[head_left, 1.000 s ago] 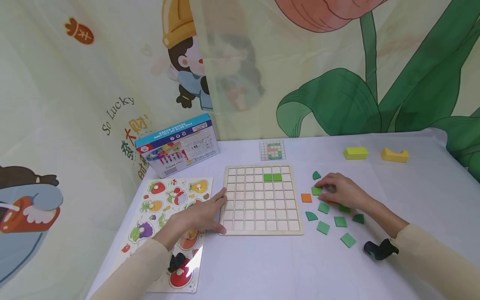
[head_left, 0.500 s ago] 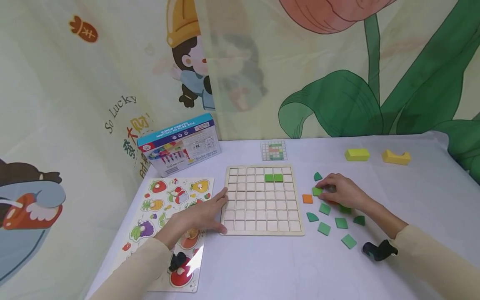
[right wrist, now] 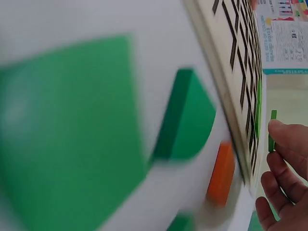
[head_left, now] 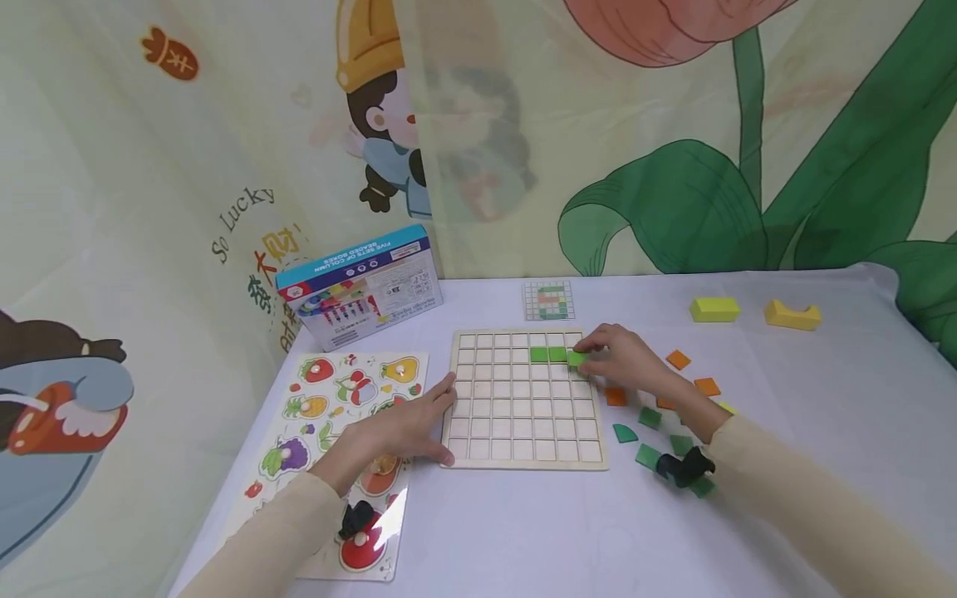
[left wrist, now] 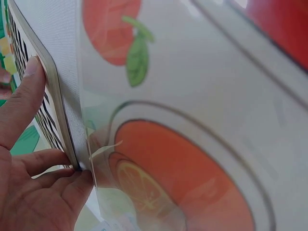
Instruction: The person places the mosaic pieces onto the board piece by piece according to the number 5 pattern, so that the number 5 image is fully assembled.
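My right hand (head_left: pixel 624 359) pinches a green square tile (head_left: pixel 576 359) between thumb and fingertips. The tile is over the right side of the wooden grid board (head_left: pixel 523 467), near its second row. Seen from the right wrist, the held tile (right wrist: pixel 273 115) is edge-on and apart from the board. Two green square tiles (head_left: pixel 548 355) lie side by side in that row, just left of the held one. My left hand (head_left: pixel 399 430) rests at the board's left edge, its thumb and fingers extended. In the left wrist view the left hand's thumb (left wrist: pixel 26 96) touches the board's rim.
Loose green tiles (head_left: pixel 650 417) and orange tiles (head_left: pixel 707 387) lie right of the board, some under the right forearm. A fruit puzzle (head_left: pixel 306 440) lies under the left arm. Behind are a box (head_left: pixel 366 291), a pattern card (head_left: pixel 548 301) and two yellow blocks (head_left: pixel 714 310), (head_left: pixel 792 315).
My right hand has picked up the green square tile from the table and carried it left over the board. The left hand stays at the board's edge.
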Motion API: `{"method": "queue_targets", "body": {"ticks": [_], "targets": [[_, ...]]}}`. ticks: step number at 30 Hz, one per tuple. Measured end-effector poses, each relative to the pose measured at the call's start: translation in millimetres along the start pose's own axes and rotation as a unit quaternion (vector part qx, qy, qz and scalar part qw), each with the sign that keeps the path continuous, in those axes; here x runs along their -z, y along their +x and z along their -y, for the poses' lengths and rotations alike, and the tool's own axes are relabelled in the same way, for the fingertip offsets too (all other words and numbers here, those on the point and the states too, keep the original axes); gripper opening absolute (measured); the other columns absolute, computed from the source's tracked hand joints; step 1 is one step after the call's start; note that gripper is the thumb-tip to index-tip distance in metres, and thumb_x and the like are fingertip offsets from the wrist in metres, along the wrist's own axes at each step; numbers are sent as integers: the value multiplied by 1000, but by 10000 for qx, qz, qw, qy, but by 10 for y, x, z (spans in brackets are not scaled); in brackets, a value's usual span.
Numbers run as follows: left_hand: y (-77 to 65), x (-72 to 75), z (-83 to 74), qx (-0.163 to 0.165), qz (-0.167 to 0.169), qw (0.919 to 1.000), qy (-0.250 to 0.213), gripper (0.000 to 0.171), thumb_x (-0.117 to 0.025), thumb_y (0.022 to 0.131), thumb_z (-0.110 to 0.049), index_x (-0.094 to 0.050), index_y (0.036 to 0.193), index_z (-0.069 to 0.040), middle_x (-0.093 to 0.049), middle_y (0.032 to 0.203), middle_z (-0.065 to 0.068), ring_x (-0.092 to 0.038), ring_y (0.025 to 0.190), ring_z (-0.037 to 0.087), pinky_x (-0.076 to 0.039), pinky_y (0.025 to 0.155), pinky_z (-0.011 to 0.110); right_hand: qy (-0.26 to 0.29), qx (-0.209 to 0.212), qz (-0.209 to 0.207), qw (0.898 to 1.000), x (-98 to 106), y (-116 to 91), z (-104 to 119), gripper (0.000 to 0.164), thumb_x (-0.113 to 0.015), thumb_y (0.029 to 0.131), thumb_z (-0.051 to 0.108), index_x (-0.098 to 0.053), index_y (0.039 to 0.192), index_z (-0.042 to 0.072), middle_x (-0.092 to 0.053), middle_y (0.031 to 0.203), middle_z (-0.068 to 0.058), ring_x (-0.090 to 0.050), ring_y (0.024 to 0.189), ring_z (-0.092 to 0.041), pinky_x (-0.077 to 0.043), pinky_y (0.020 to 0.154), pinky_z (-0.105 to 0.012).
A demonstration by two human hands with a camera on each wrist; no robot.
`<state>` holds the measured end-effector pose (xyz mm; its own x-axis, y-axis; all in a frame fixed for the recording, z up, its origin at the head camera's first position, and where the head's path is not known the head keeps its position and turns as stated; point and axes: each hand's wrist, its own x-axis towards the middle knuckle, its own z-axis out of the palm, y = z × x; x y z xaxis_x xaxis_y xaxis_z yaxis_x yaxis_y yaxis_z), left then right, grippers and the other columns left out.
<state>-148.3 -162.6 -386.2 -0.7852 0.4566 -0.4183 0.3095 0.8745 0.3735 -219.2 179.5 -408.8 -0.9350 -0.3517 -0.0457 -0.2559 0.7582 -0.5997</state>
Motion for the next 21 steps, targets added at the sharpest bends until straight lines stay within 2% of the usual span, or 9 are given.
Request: {"method": "queue_targets", "body": {"ticks": [4, 9, 15, 21], "targets": [[1, -1, 2, -4, -3, 10000, 29, 94, -78, 80, -36, -25, 154, -11, -3, 166, 2, -23, 149, 24, -34, 116, 40, 114, 105, 18, 9999, -156, 219, 160, 31, -73, 85, 18, -71, 114, 5, -65, 113, -12, -55, 108, -28, -48, 95, -46], [10, -4, 2, 32, 15, 10000, 40, 94, -78, 80, -37, -25, 154, -11, -3, 166, 2, -24, 149, 23, -35, 115, 40, 183, 304, 80, 9993, -299, 406, 336, 30, -74, 85, 17, -71, 112, 5, -67, 113, -12, -59, 107, -29, -50, 92, -44], [4, 4, -10, 49, 26, 10000, 2, 95, -78, 81, -36, -25, 154, -11, -3, 166, 1, -23, 149, 24, -36, 115, 40, -9, 507, 61, 9987, -398, 498, 466, 29, -74, 85, 16, -72, 111, 4, -68, 113, -13, -58, 108, -29, -49, 90, -42], [-4, 8, 1, 21, 38, 10000, -8, 95, -78, 81, -35, -24, 154, -10, -3, 166, 2, -22, 150, 24, -35, 116, 40, -178, 509, -20, 9985, -464, 532, 507, 27, -74, 85, 17, -73, 109, 5, -68, 110, -12, -57, 103, -28, -48, 85, -40]]}}
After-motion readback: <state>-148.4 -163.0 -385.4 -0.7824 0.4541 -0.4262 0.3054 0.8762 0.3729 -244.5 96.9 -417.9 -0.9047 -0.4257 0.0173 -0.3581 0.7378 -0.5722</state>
